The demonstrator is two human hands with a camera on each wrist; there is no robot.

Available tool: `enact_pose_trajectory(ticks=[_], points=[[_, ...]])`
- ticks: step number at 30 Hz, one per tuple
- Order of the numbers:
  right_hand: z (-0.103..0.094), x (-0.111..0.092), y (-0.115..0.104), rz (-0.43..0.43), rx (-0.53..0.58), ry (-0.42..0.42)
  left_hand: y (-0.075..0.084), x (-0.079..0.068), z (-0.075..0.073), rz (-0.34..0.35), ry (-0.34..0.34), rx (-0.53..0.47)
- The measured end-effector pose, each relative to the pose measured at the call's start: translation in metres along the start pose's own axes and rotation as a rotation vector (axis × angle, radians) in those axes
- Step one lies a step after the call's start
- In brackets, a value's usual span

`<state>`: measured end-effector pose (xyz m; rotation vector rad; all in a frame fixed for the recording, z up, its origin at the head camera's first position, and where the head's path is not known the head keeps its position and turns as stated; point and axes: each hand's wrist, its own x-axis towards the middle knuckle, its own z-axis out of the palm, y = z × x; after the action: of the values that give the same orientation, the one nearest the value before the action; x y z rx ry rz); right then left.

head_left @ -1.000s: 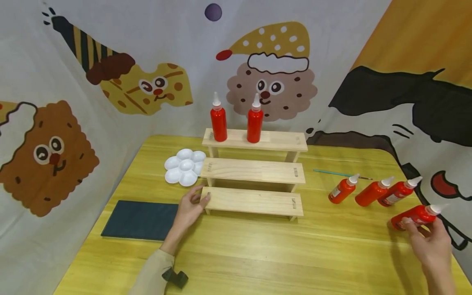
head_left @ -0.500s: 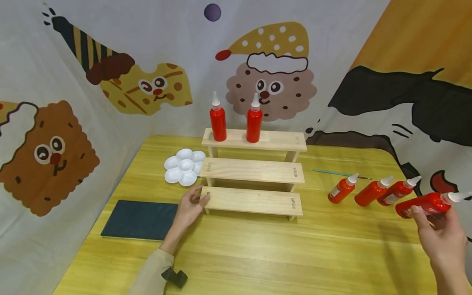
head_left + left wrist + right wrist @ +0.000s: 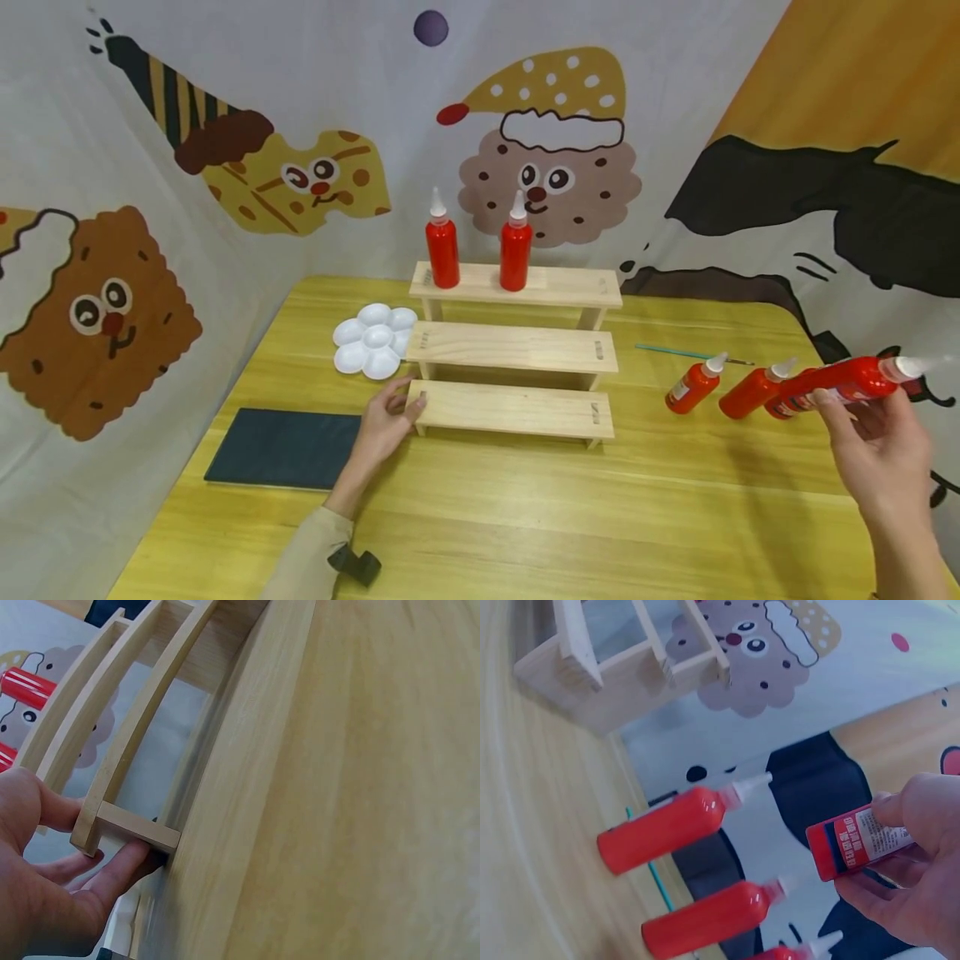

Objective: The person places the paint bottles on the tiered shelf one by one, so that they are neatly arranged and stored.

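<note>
At the right, my right hand holds a red paint bottle up off the table, tilted, its white nozzle pointing right. Its label shows in the right wrist view, with thumb and fingers around the body. My left hand pinches the left end of the lowest tier of a three-tier wooden stand; the left wrist view shows the thumb on one side and fingers against the end leg. On the top tier, two red paint bottles stand upright at left and middle.
Three more red bottles stand on the table right of the stand, the farthest partly hidden by the held one. Behind them lies a thin teal paintbrush. A white flower-shaped palette and a dark rectangular board lie at left.
My right hand has lifted the red paint bottle from the table's right side and moved it up, then left toward the standing bottles. The left hand has stayed at the stand.
</note>
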<state>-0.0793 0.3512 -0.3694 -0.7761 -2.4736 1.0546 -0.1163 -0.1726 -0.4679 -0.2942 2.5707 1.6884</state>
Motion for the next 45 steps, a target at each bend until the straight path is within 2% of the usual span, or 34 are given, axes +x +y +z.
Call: enact_pose_trajectory(ticks=[9, 16, 25, 32, 45], points=[[0.007, 0.003, -0.03, -0.134, 0.072, -0.016, -0.001, -0.002, 0.001, 0.001, 0.004, -0.01], [0.016, 0.004, -0.057, -0.254, 0.168, -0.094, 0.0, -0.001, 0.0, -0.004, 0.002, -0.014], [0.042, 0.006, -0.093, -0.4, 0.25, -0.195, 0.001, -0.003, 0.0, 0.035, 0.022, -0.018], [0.063, 0.012, -0.116, -0.47, 0.28, -0.244, 0.001, -0.002, 0.001, 0.002, 0.006, -0.045], [0.101, 0.018, -0.155, -0.624, 0.343, -0.322, 0.001, -0.002, 0.001, 0.01, 0.003, -0.042]])
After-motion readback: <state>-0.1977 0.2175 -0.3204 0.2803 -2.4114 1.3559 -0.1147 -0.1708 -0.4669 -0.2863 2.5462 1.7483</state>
